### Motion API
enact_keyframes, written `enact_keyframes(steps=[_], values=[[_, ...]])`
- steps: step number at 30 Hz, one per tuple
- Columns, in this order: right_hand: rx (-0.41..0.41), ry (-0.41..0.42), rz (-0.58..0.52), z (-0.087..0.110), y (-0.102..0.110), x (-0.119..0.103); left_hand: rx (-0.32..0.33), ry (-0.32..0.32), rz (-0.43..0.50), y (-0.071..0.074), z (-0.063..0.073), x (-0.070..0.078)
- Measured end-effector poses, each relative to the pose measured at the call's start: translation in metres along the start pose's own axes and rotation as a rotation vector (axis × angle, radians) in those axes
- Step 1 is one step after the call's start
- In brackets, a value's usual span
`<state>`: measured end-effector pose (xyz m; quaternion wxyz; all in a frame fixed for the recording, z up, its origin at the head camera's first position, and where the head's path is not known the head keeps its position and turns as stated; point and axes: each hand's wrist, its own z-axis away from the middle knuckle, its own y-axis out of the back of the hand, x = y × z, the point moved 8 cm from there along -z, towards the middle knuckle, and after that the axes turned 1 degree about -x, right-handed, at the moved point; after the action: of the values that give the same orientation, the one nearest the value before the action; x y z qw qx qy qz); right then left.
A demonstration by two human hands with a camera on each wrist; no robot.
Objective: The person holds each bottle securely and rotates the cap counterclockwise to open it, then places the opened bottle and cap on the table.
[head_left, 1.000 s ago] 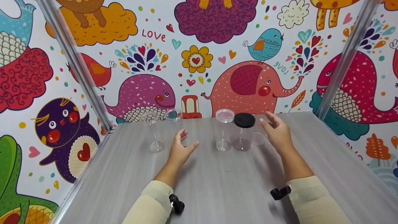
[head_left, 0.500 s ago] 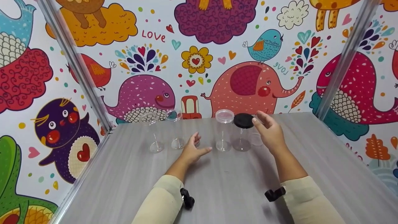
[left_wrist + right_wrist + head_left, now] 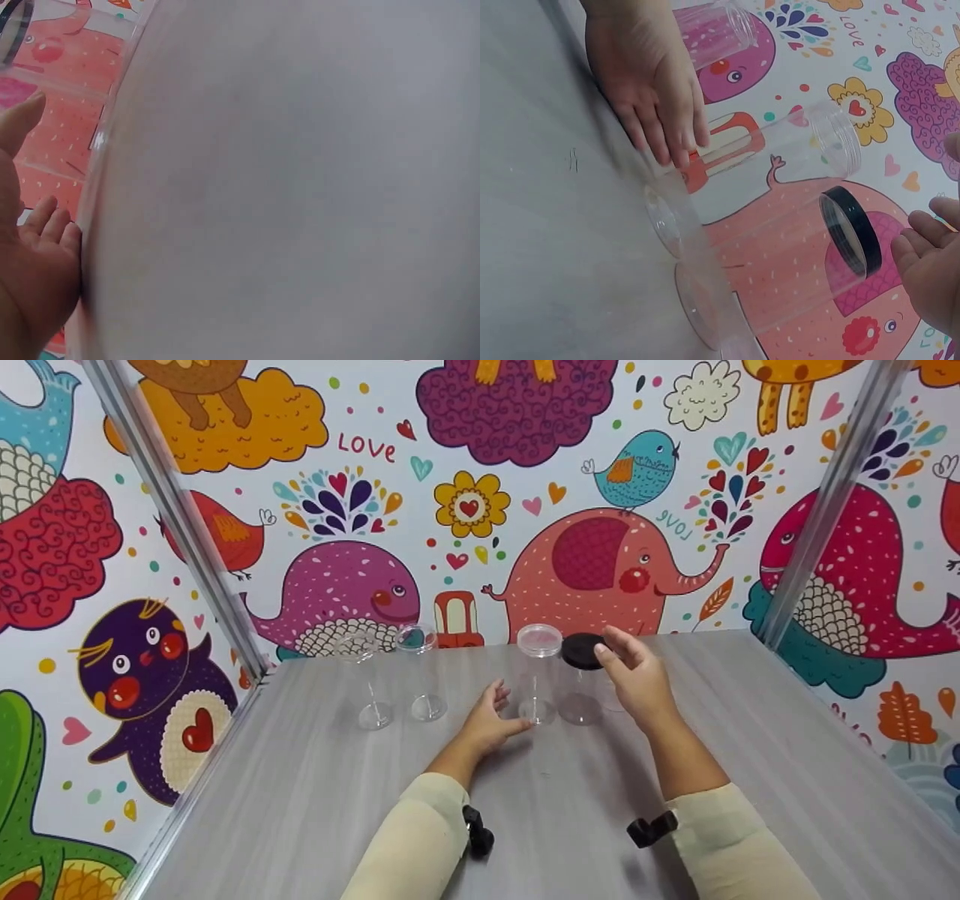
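Note:
In the head view, a clear plastic jar with a clear rim (image 3: 537, 679) stands beside a wider clear jar (image 3: 581, 697) topped by a black lid (image 3: 582, 651). My left hand (image 3: 487, 726) is low at the left of the narrower jar, thumb and fingers spread; whether its fingertips touch the jar, I cannot tell. Close to the right side of the black lid is my right hand (image 3: 639, 684), fingers loosely bent. The right wrist view shows a gap between these right fingers (image 3: 922, 232) and the lid. Neither hand holds anything.
Two more clear jars, a left one (image 3: 375, 712) and a right one (image 3: 427, 705), stand upright farther left on the grey table (image 3: 300, 810). Behind my right hand a clear round item (image 3: 613, 699) is mostly hidden. A printed wall (image 3: 472, 427) bounds the back.
My left hand has moved right, from near the left jars to the narrower jar. My right hand has shifted left, closer to the black lid. The jars have stayed in place.

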<state>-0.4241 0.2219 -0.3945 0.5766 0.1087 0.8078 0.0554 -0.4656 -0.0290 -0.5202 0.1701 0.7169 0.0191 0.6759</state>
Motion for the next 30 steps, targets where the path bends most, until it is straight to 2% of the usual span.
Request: enact_keyframes(steps=[7, 12, 18, 23, 30], values=[[0.007, 0.002, 0.012, 0.001, -0.007, -0.006, -0.006, 0.016, -0.018, -0.012, -0.006, 0.002], [-0.009, 0.002, -0.017, 0.002, -0.013, -0.008, -0.010, 0.004, -0.026, -0.019, -0.010, 0.003], [-0.021, 0.004, -0.053, 0.002, -0.018, -0.010, 0.006, -0.015, -0.067, -0.020, -0.011, 0.003], [-0.020, -0.002, -0.076, -0.001, -0.021, -0.007, 0.006, -0.003, -0.089, -0.021, -0.013, 0.003], [-0.029, -0.023, -0.054, -0.001, -0.024, -0.004, -0.003, 0.018, -0.094, -0.023, -0.014, 0.003]])
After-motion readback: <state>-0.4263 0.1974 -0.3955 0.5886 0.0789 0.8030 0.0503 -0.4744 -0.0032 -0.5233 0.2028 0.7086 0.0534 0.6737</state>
